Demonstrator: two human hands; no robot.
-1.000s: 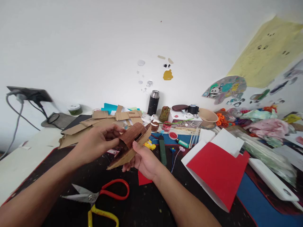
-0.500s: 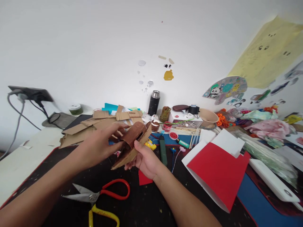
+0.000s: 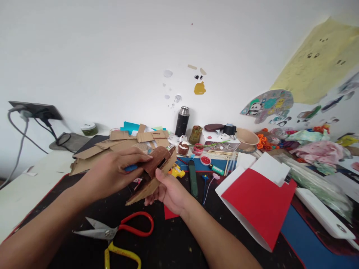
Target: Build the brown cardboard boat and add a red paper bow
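Observation:
A brown-painted cardboard piece (image 3: 159,158) with a curved top and a slot is held tilted above the black mat. My right hand (image 3: 171,190) grips its flat cardboard base, thumb on the near edge and fingers underneath. My left hand (image 3: 120,170) pinches the curved brown part from the left, fingers above and thumb below. Closer to me, scissors (image 3: 109,233) with one red and one yellow handle lie with their blades apart. A scrap of red paper (image 3: 169,213) shows partly beneath my right hand.
Cut cardboard pieces (image 3: 106,149) are piled behind my left hand. A black flask (image 3: 183,121) stands by the wall. Right of my hands lie a dark green cutter-like tool (image 3: 193,179) and a folded red sheet (image 3: 258,205). Open paint pots (image 3: 183,148) stand further back.
The cardboard piece and both hands have shifted slightly left and toward me. My left fingers have closed in along the curved brown part.

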